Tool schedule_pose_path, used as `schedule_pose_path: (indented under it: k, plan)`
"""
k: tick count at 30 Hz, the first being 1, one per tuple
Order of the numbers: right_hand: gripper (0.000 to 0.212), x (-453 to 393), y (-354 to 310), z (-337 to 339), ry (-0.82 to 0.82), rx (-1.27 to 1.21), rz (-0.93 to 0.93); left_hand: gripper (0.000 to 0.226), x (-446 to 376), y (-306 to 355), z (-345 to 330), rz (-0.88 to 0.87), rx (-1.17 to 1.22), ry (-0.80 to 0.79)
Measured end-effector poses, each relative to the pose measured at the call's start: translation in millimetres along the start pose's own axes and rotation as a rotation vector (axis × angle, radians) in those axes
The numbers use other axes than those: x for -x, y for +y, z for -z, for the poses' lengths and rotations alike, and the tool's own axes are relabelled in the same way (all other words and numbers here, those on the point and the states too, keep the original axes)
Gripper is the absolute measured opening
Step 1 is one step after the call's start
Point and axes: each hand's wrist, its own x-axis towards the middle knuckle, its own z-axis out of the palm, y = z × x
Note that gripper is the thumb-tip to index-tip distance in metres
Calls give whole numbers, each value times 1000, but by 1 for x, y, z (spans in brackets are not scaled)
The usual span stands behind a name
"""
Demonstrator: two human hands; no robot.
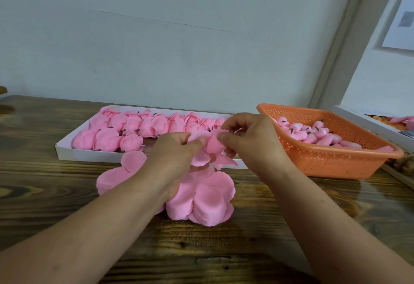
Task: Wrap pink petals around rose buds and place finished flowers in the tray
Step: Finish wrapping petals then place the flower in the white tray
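Pinching a pink petal sheet (207, 147) between them, the left hand (177, 149) and right hand (251, 142) hold it above the petal stack (201, 198) at mid-bench; any bud inside is probably hidden. Finished flowers (134, 131) fill the white tray (89, 154) along the bench's far edge, rose buds (313, 134) the orange basket (324, 160) at its right edge.

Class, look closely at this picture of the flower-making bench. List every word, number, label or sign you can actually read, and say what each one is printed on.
None can be read.
The paper sheet on the wall carries a dark printed patch, too blurred to read.
The white tray, the orange basket and the wooden table show no lettering.
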Motion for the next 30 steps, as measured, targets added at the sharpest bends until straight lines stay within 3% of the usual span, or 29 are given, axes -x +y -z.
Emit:
schedule_pose_path:
  k: [6,10,13,17,23,27,30]
  plan:
    - [30,0,2,-4,-39,27,19,12,1,8,-2,187,221,145]
    - [21,0,0,-3,-111,171,111,9,-1,6,-1,169,100,120]
    - [7,2,-1,-3,-180,269,177,20,0,1,0,81,-42,34]
    - [9,3,-3,0,-220,362,224,34,3,1,-1,-7,-161,-68]
    - [12,3,-3,-2,-163,308,218,48,6,3,-3,-118,-398,-135]
    - [22,2,-3,-1,-201,287,179,57,8,4,-2,-103,-434,-185]
    - [13,1,-3,1,-179,255,149,63,4,4,-1,-29,-319,-176]
